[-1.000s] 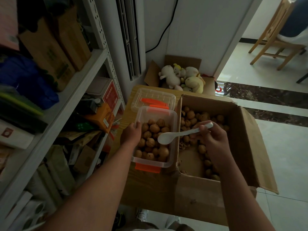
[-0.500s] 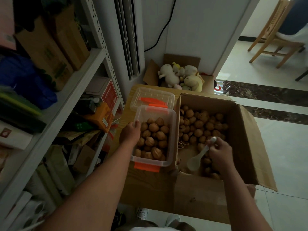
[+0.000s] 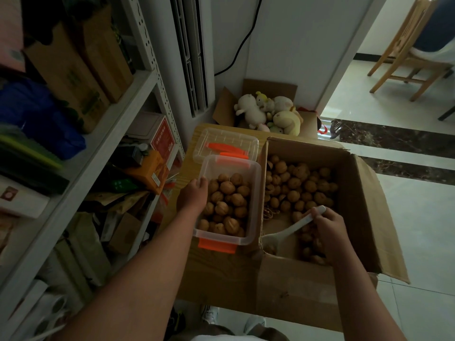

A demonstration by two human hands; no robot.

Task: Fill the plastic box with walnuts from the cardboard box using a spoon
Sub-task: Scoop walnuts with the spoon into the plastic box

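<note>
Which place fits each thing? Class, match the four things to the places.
Things: 1 white plastic spoon; 2 clear plastic lid with orange clips; 3 pale plush toys; 4 left hand.
Places: A in the small cardboard box; B on the rim of the clear plastic box; C in the large cardboard box of walnuts; D lying on the wooden table.
Pairs: 1-C; 2-D; 3-A; 4-B.
</note>
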